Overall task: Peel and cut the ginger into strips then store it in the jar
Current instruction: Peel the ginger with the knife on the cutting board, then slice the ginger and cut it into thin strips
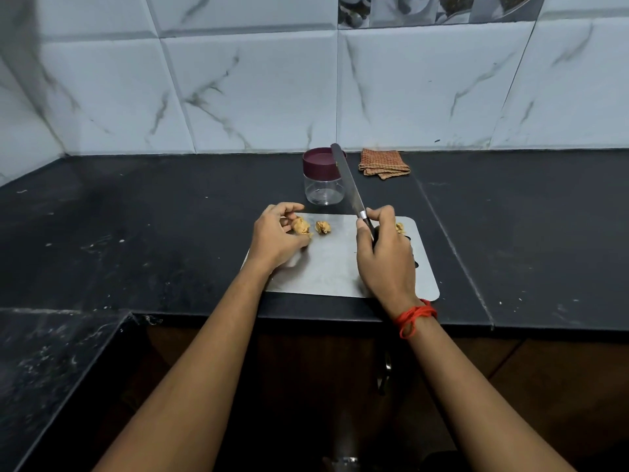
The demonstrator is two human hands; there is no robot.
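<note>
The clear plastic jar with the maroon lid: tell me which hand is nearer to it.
Left, narrowly. The left hand sits front-left of the jar; the right hand lies farther front-right.

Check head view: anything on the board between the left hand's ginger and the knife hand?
One loose ginger piece lies between the left hand and the right hand holding the knife; otherwise bare cutting board.

Pretty dim, cool bluish light overall. The tiled wall (306,80) from 10 to 2 o'clock is the brightest part, with a soft dark smear of shadow at 10. The black countertop (153,216) soaks up light, and the steel cutting board (326,264) gives a dull sheen. Wide-angle bending at the edges. Bottom, around 6 o'clock, goes almost black and mushy.
</note>
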